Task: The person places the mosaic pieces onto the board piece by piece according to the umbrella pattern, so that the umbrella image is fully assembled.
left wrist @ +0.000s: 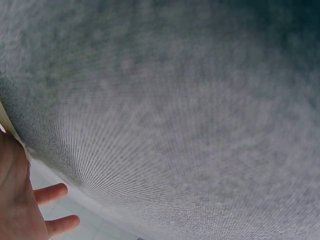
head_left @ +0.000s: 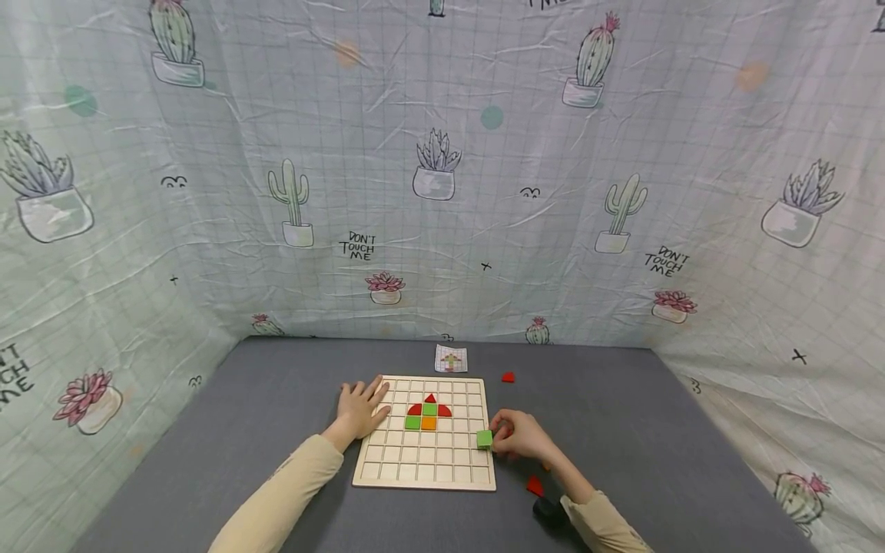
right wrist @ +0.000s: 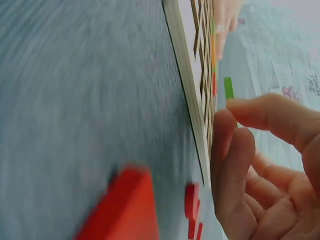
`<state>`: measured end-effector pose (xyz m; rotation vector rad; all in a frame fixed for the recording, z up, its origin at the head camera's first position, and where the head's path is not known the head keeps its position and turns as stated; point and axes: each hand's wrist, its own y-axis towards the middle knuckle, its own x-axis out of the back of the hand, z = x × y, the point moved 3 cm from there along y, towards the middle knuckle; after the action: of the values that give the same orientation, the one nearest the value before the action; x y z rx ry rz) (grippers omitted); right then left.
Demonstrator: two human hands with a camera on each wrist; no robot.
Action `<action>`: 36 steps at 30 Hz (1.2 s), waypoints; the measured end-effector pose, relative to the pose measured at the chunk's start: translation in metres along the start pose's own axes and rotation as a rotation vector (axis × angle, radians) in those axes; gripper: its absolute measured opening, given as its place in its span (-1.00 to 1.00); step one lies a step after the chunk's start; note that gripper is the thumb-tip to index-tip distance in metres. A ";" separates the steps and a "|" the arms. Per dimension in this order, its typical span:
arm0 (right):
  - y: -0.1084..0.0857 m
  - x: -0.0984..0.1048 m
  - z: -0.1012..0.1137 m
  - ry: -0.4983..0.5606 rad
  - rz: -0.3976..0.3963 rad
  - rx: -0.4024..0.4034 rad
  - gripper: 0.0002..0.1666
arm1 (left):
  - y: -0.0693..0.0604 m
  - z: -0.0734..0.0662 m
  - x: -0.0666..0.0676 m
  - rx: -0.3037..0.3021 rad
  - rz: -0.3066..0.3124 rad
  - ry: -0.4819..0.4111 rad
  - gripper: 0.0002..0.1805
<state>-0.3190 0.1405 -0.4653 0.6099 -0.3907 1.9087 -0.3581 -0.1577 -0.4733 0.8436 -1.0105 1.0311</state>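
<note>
A pale wooden grid board (head_left: pixel 401 475) lies on the dark table. Red, green and orange blocks form a small figure on it, with a green square (head_left: pixel 412 422), an orange square (head_left: pixel 429 423) and a red triangle (head_left: pixel 430 399) among them. My left hand (head_left: pixel 359 408) rests with spread fingers on the board's left edge. At the right edge, my right hand (head_left: pixel 522 435) pinches a green square block (head_left: pixel 484 439) between thumb and fingers. In the right wrist view the same green block (right wrist: pixel 228 88) shows edge-on beyond the fingertips.
A small printed picture card (head_left: pixel 451 359) lies behind the board. Loose red pieces lie to the right, one red piece (head_left: pixel 508 377) farther back and another red piece (head_left: pixel 535 485) near the right forearm. A black object (head_left: pixel 548 512) sits by the right sleeve. A cactus-print curtain (head_left: pixel 442 230) hangs behind.
</note>
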 end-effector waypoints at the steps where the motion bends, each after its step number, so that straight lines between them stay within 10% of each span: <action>1: 0.002 -0.002 0.001 -0.001 -0.013 -0.001 -0.73 | 0.000 0.000 0.000 0.000 -0.001 -0.002 -0.42; 36: 0.049 -0.038 0.028 -0.002 -0.103 -0.127 -0.72 | 0.000 -0.001 0.000 0.004 0.000 -0.014 -0.41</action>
<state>-0.3446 0.0778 -0.4637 0.5377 -0.4696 1.7706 -0.3579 -0.1568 -0.4739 0.8552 -1.0203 1.0283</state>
